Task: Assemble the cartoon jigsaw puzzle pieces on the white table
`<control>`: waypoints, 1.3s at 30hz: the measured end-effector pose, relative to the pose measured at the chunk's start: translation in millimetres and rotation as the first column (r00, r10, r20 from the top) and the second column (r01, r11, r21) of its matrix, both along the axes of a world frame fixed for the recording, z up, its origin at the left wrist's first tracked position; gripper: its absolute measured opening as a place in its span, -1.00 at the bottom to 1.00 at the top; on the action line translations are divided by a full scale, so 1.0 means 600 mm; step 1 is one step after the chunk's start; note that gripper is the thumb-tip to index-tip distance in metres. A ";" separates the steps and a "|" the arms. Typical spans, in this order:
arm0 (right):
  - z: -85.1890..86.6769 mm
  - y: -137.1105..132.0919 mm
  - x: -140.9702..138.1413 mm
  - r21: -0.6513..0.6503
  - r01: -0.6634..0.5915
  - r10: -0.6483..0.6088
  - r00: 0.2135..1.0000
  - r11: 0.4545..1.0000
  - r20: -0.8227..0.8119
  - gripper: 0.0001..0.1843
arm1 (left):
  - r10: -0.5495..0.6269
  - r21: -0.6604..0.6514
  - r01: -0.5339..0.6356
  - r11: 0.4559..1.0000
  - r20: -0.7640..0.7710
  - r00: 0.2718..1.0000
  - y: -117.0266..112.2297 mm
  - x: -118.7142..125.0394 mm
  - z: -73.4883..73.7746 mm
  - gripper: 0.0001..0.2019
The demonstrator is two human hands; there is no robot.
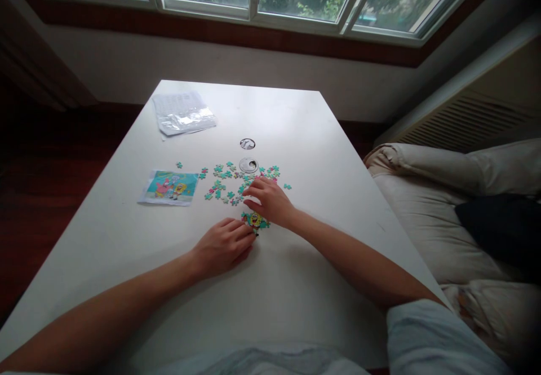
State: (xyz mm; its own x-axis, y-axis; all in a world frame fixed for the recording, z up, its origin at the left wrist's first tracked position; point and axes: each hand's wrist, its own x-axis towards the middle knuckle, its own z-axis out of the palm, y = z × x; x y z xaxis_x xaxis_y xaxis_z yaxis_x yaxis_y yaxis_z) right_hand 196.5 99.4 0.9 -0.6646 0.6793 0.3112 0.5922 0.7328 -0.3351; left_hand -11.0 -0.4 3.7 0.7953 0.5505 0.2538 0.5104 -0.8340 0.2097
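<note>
In the head view, a partly joined jigsaw puzzle (255, 220) with a yellow cartoon figure lies flat on the white table. My left hand (226, 243) rests palm down beside it, fingers stretched out and their tips at its lower left edge. Just above the joined part, my right hand (270, 201) hovers low over loose puzzle pieces (217, 188), thumb and fingers apart. No piece shows between them, though the hand hides some of the pile. Left of the pieces lies a picture sheet (171, 188) with cartoon figures.
A clear plastic bag with papers (183, 114) lies at the table's far left. Two round objects (248, 164) sit behind the pieces. The white table (321, 138) stands before a window, with a cushioned seat (422, 211) on the right.
</note>
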 end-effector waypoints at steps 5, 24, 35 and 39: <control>-0.009 0.012 -0.032 0.039 0.039 -0.043 0.992 0.998 0.117 -0.83 | 0.003 0.011 -0.003 1.000 -0.007 1.000 -0.004 0.001 -0.001 -0.76; -0.018 0.014 -0.009 -0.040 0.064 -0.063 0.998 0.997 0.022 -0.88 | 0.046 0.070 -0.043 0.997 -0.035 0.998 0.002 0.003 0.005 -0.78; -0.022 0.019 -0.003 -0.057 0.040 -0.041 0.999 0.998 -0.015 -0.86 | 0.073 0.057 -0.070 0.996 -0.046 0.996 0.006 -0.002 0.005 -0.78; -0.023 0.020 -0.002 -0.068 0.041 -0.042 0.999 0.997 -0.021 -0.85 | 0.096 0.046 -0.095 0.994 -0.039 0.995 0.008 -0.003 0.008 -0.82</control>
